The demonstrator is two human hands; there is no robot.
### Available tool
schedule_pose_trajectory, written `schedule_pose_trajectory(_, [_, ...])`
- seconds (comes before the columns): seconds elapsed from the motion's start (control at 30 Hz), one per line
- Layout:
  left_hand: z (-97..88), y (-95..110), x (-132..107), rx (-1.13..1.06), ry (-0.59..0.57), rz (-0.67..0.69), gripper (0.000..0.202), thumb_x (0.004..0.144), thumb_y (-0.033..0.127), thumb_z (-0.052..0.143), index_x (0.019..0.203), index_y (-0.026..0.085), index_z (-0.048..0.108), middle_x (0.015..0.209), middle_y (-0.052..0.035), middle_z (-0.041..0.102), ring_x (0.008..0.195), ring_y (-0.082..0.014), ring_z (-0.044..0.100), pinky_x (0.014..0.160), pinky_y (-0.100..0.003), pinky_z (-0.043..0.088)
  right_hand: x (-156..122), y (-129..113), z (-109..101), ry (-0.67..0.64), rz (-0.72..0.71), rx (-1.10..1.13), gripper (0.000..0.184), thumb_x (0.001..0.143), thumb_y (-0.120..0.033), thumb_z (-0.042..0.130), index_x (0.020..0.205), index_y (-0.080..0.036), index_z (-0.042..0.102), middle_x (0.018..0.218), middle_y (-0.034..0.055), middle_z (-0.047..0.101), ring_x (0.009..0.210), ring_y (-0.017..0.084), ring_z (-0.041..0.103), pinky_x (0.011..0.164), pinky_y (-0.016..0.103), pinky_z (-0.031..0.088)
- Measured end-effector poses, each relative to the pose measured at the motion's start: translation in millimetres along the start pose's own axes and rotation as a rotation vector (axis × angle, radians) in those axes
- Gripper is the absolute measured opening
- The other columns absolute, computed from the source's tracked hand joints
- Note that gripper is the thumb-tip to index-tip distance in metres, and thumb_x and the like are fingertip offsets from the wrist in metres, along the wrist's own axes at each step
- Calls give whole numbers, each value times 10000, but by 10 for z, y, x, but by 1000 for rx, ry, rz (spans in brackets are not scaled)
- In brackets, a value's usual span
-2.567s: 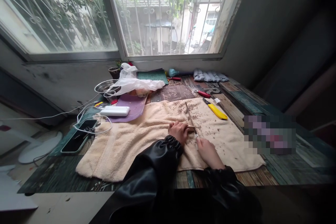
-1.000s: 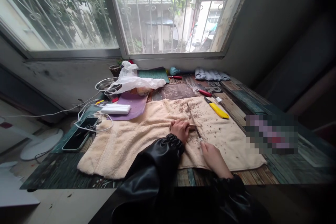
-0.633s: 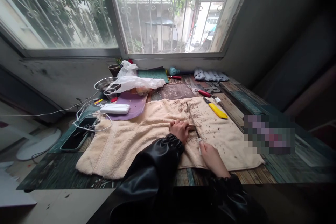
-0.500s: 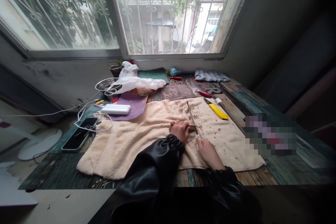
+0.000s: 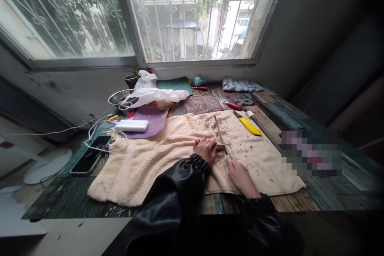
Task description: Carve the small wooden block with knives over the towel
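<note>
My left hand (image 5: 205, 150) is closed around a small brown piece of wood (image 5: 220, 147), whose end pokes out to the right of the fingers. In my right hand (image 5: 239, 174) is the pale handle of a long thin file (image 5: 219, 131), its dark blade pointing away from me. The blade crosses the tip of the wood and seems to touch it. Both hands rest low over a cream towel (image 5: 168, 144) strewn with brown shavings (image 5: 216, 124). A yellow utility knife (image 5: 251, 126) lies on the towel's far right part.
A red-handled tool (image 5: 234, 106) lies beyond the towel. To the left are a white power strip (image 5: 132, 125), a purple sheet (image 5: 156, 118), a phone (image 5: 90, 155) with cables, a metal bowl (image 5: 115, 98) and a plastic bag (image 5: 162, 95). A grey bundle (image 5: 241, 85) sits near the wall.
My right hand and the file have shifted very slightly along the wood's end. The left hand keeps its grip in the same place. The view has moved a touch.
</note>
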State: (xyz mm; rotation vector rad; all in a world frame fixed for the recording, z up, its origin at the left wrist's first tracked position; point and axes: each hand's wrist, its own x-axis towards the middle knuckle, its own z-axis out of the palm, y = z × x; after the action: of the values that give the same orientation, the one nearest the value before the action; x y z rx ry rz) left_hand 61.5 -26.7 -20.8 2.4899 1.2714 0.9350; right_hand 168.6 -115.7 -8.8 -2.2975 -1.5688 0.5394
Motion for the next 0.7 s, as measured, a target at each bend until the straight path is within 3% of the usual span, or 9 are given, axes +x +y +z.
schedule_pose_trajectory(0.2, [-30,24,26,41,-1,1,132,761,280,439,824,228,543,803,0,592,815,-165,451,764,-346,290,-2,93,8,7,28,-23,396,793,-331,211,644,-174,543,657,60,590,605,137,500,532,209,296])
schedule_pose_trajectory(0.53, [-4,15,-6,46,-3,42,124,749,285,459,815,233,550,785,-1,600,802,-164,460,766,-360,268,165,-60,-29,39,19,-27,386,793,-297,213,678,-171,559,702,82,601,622,150,516,541,222,297])
schedule_pose_trajectory(0.7, [-2,5,-8,31,1,35,115,743,295,468,799,240,551,778,10,603,793,-162,459,765,-358,268,99,20,-21,14,-15,0,374,784,-315,228,647,-174,546,660,75,593,595,145,512,524,219,304])
